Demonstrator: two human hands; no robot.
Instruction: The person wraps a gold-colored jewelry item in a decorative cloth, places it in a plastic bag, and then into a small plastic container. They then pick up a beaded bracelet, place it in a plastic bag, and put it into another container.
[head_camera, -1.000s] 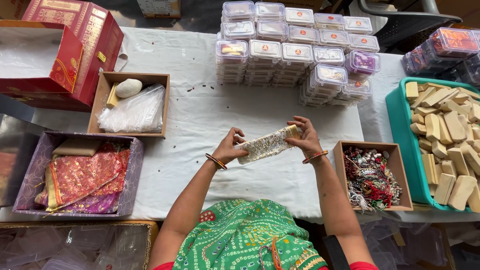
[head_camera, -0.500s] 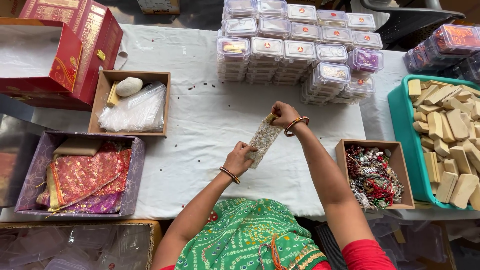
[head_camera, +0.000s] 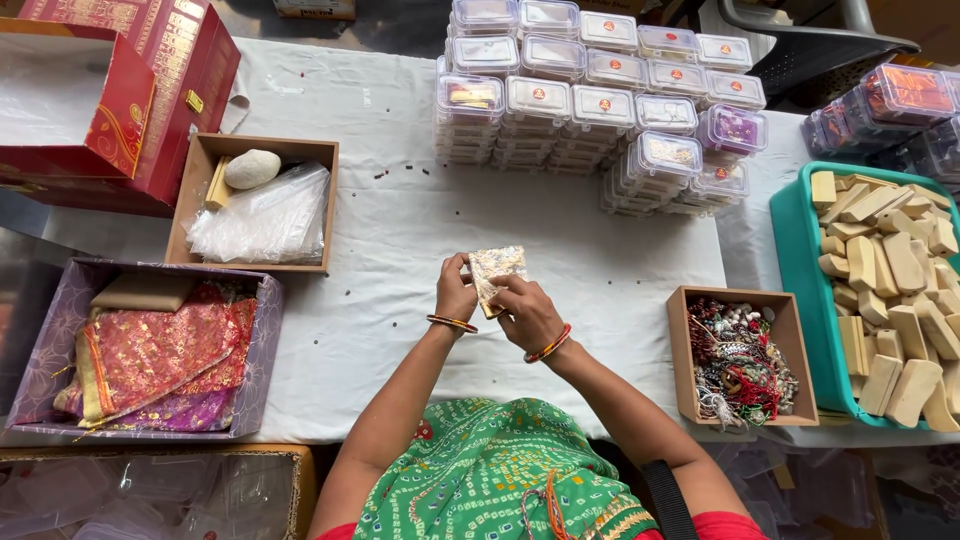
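Left hand (head_camera: 456, 291): fingers clamped on the packet's left edge.
Right hand (head_camera: 524, 310): fingers closed on its lower edge.
Glittery packet (head_camera: 498, 268): held above the white cloth (head_camera: 400, 230).
Open room: bare cloth between the wooden box (head_camera: 685, 350) and the bag tray (head_camera: 196, 162).

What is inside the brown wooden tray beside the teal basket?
The brown wooden tray holds a tangled heap of beaded threads and trinkets, red, white and dark. The tray's floor beneath the heap is covered.

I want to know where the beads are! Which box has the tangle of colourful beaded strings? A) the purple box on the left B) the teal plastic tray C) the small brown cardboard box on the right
C: the small brown cardboard box beside the teal plastic tray holds the tangle of colourful beaded strings.
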